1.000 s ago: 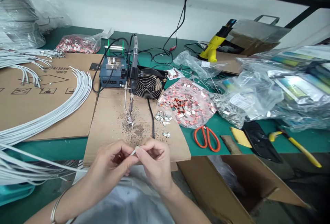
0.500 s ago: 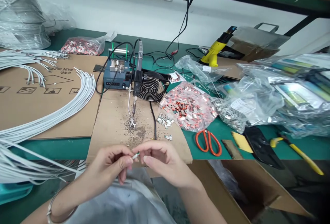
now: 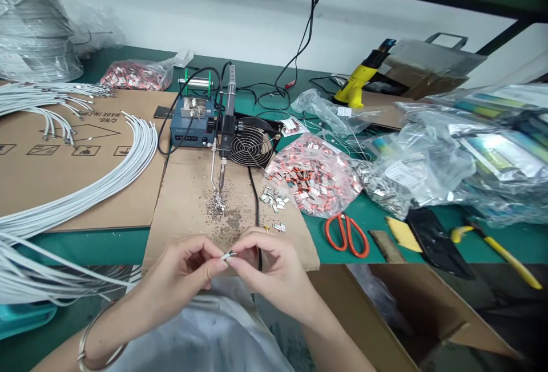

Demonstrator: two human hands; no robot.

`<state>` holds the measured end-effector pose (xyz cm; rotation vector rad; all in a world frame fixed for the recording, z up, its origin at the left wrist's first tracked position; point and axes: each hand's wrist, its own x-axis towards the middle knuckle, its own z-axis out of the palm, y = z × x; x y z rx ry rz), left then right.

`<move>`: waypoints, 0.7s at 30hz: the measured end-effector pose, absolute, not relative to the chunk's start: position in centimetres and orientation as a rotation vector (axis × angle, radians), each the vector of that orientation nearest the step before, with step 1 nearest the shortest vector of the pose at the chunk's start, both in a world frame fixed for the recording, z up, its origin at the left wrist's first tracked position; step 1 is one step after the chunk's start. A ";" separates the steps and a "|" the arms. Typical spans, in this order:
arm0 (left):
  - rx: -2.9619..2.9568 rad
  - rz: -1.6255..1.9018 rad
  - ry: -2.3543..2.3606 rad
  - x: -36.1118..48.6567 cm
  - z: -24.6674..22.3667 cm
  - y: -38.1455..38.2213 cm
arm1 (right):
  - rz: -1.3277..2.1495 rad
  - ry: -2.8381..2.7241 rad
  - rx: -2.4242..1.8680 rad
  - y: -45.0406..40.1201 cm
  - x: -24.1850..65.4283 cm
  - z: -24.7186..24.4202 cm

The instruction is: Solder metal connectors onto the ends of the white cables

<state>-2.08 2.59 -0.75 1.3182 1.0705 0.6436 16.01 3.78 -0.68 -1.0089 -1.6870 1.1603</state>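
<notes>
Between thumb and forefinger, my left hand [image 3: 192,263] pinches a white cable [image 3: 225,256] close to its stripped end. Small thin wires, one dark or green, stick out of it toward the right. My right hand [image 3: 265,258] closes its thumb and forefinger on those wire ends. Both hands are held over the front edge of a cardboard sheet [image 3: 184,206]. Beyond them a soldering iron [image 3: 223,155] stands tip-down in its holder, with solder bits scattered under the tip. Small metal connectors [image 3: 276,199] lie to the right, several together.
A bundle of white cables [image 3: 107,189] curves across the left side. Behind are a blue soldering station [image 3: 191,126] and a fan [image 3: 252,142]. To the right lie a bag of connectors [image 3: 314,175], orange-handled scissors [image 3: 347,236] and a yellow-handled tool [image 3: 509,258]. An open carton [image 3: 359,315] stands below.
My right thumb and forefinger have come together on the wire ends; before, the thumb was apart from them. My left hand keeps its pinch on the cable and has shifted slightly right.
</notes>
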 end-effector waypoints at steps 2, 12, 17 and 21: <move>1.360 0.639 1.082 -2.0 -0.7 2.5 | 1.090 -1.707 -0.987 3.7 15.8 -0.8; 1.053 0.706 0.934 -2.0 -1.5 2.6 | 0.886 -1.540 -0.777 2.9 13.9 -2.3; 1.035 0.684 1.042 -4.4 -1.8 3.0 | 0.471 -1.997 -1.245 8.0 20.7 0.5; 0.898 0.651 1.084 -5.5 -1.2 3.9 | -0.023 -2.253 -1.877 14.4 25.7 0.8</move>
